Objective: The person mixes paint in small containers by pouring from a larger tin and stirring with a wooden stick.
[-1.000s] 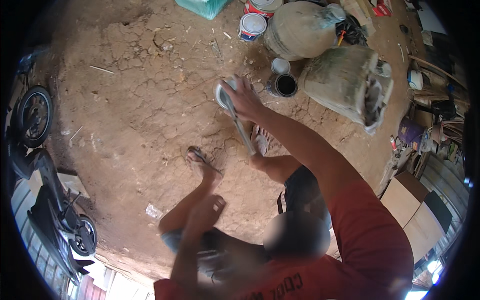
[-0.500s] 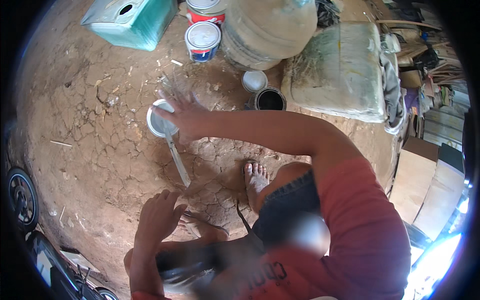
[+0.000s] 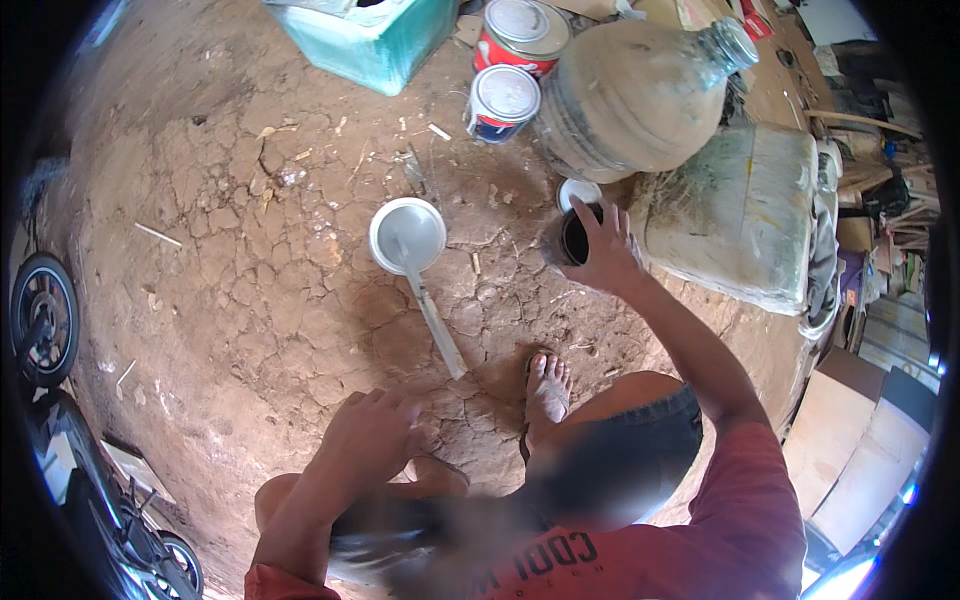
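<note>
R hand (image 3: pixel 608 255) hides pt of dark can (image 3: pixel 570 242), ctr-right. Teal container (image 3: pixel 370 45) cut off, top edge. 1 foot (image 3: pixel 440 473) mostly hidden, btm ctr. Shorts (image 3: pixel 620 460) pt-blurred, lower ctr.

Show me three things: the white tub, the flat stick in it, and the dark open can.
White tub (image 3: pixel 374 238): head view, left side of its rim.
Flat stick (image 3: pixel 432 318): head view, middle of its length.
Dark open can (image 3: pixel 552 243): head view, its outer wall, left of the opening.

Open dirt (image 3: pixel 500 230) between tub (image 3: pixel 374 238) and can (image 3: pixel 553 245), big jug (image 3: pixel 625 95) — blocking behind can
</note>
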### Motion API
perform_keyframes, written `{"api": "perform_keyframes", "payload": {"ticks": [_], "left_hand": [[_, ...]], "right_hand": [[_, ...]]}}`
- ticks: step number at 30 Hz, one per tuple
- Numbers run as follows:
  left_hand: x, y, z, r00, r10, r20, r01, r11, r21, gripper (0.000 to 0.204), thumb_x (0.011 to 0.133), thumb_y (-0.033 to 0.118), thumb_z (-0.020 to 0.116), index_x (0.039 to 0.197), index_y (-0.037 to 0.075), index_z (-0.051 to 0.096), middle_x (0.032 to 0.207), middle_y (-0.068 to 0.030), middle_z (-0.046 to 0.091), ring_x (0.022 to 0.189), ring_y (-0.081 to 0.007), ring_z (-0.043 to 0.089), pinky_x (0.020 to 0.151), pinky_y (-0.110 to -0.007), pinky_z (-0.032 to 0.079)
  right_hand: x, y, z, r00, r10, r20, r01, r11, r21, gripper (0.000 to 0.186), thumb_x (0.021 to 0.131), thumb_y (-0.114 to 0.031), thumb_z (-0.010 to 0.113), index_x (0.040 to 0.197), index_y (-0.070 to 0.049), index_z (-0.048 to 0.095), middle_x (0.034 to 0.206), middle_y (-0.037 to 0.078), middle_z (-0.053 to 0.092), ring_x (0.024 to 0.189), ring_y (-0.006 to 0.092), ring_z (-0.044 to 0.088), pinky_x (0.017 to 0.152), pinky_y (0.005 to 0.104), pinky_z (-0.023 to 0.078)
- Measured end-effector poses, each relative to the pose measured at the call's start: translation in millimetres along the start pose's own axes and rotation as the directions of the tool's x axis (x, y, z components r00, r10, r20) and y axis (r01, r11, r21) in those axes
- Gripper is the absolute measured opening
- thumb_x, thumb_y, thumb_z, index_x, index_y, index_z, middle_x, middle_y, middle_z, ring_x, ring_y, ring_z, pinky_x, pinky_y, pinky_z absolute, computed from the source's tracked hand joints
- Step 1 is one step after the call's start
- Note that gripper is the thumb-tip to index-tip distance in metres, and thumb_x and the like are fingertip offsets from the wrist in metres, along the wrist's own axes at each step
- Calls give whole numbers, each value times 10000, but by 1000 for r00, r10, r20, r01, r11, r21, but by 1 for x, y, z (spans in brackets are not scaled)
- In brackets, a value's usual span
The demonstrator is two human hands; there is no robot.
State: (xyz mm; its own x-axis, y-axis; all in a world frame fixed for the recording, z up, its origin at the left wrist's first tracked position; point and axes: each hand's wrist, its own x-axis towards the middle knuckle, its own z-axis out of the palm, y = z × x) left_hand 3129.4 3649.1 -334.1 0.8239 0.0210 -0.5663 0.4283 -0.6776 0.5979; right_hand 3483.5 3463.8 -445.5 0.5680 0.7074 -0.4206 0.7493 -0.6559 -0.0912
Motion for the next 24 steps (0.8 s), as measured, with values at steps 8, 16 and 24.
{"api": "perform_keyframes", "payload": {"ticks": [8, 16, 24], "left_hand": [[-10, 19, 5, 997, -52, 49, 48, 997, 66, 346, 941, 356, 646, 1125, 63, 627, 1063, -154, 669, 1055, -349, 644, 932, -467, 489], [-20, 29, 0, 997, -74, 0, 74, 997, 35, 341, 922, 326, 664, 1118, 51, 612, 1047, -142, 656, 1022, -338, 645, 942, -446, 473], [-24, 21, 7, 999, -31, -34, 33, 997, 66, 324, 912, 318, 674, 1081, 50, 607, 980, -118, 643, 963, -310, 646, 893, -431, 472]], "right_hand": [[143, -150, -44, 895, -352, -274, 401, 903, 151, 1040, 703, -457, 828, 1553, -139, 318, 1485, 272, 342, 1346, 490, 390, 1105, 538, 404], [213, -160, 11, 869, -151, -471, 230, 966, 115, 1104, 834, -696, 625, 1594, -39, 167, 1630, 252, 191, 1515, 438, 149, 1210, 619, 85], [224, -99, -10, 905, 222, -363, -162, 969, 189, 1167, 691, -571, 822, 1523, -30, 207, 1515, 306, 296, 1425, 462, 310, 1178, 531, 273]]}}
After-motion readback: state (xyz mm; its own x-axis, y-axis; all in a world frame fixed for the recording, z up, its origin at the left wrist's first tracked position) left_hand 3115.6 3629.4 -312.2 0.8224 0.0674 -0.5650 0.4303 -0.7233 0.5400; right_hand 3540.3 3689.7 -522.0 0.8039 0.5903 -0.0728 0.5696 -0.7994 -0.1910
